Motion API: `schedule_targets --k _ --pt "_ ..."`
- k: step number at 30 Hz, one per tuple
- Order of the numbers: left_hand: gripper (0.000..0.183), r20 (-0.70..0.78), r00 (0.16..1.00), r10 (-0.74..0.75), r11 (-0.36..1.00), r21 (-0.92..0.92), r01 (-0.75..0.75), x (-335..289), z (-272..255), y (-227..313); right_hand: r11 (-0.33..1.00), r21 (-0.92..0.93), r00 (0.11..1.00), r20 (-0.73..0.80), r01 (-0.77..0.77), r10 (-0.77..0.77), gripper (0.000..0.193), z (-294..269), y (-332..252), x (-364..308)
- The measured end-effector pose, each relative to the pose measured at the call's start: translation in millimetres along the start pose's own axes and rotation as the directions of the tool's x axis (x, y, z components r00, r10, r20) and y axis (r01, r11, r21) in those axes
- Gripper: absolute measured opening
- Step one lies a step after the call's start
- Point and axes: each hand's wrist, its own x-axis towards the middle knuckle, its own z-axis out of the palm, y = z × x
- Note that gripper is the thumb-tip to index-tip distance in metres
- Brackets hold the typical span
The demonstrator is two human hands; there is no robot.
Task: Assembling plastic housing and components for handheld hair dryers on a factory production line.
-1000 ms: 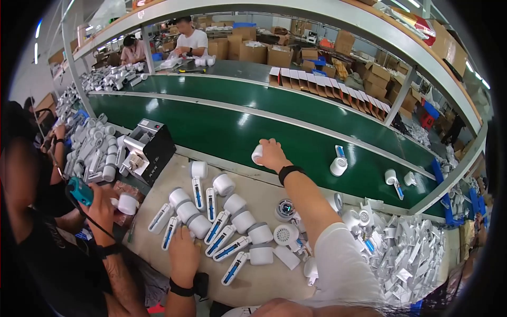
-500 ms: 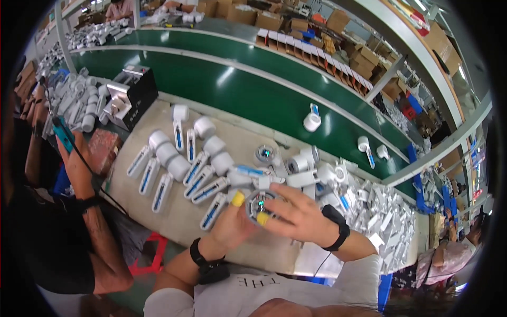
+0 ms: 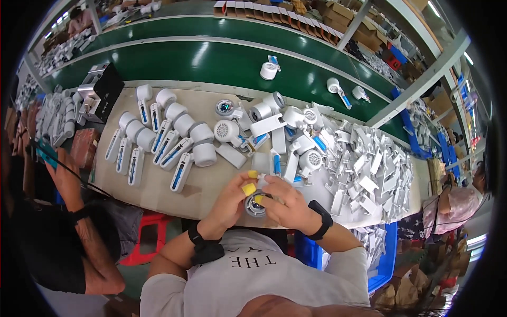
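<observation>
At the table's front edge, my left hand [image 3: 229, 201] and my right hand [image 3: 288, 205] grip a partly assembled white handheld fan [image 3: 255, 208] between them. Its round head faces up, showing a ring and a dark inner part; its handle end is mostly hidden by my fingers. Yellow covers wrap several fingertips, which meet above the round head. Beyond my hands lies a fan with a blue battery [image 3: 276, 162] in its handle. To the left, several white fans with exposed blue batteries, such as this near one [image 3: 182, 173], lie in rows.
Loose white handle covers [image 3: 369, 174] heap on the right. A fan with a round grille [image 3: 227, 130] lies mid-table. The green conveyor [image 3: 200, 61] behind carries a few fans. A black box device [image 3: 103, 92] stands left, near a co-worker's hand [image 3: 66, 177]. A blue bin [image 3: 390, 253] sits below right.
The view has shifted, so the table appears farther up and left. My hands have drawn closer together around the fan, now at the table's front edge, and its lit display is less visible.
</observation>
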Motion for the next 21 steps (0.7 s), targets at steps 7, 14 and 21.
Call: schedule_targets --k 7,14,21 --pt "0.032 -0.037 0.999 -0.002 0.988 -0.151 -0.004 15.1 0.4 -0.2 0.992 0.054 0.993 0.039 -0.115 0.113 0.035 -7.5 0.4 -2.2" --pt "0.029 0.043 0.999 0.014 0.962 -0.273 -0.002 6.1 14.0 8.5 0.963 -0.233 0.984 0.145 0.133 -0.1 0.03 -12.6 7.1 6.1" --pt "0.031 0.117 0.958 0.26 0.785 0.553 -0.281 3.2 -17.0 50.9 0.958 0.285 0.999 -0.037 0.017 -0.007 0.037 -59.8 18.5 34.5"
